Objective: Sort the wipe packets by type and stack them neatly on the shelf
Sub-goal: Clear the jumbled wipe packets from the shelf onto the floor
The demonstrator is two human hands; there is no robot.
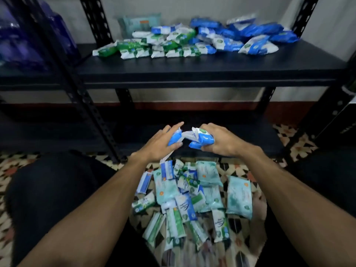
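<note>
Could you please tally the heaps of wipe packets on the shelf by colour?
Green-and-white heap: 1
Blue heap: 1
Pale teal stack: 1
Total: 3 on the shelf; the single packets overlap too much to count.

Patterned floor tiles (302, 149) below — blurred purple bags (28, 35) upper left, pale wall (173, 6) behind.

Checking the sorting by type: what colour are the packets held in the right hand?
The packets in the right hand are blue and white; head view.
</note>
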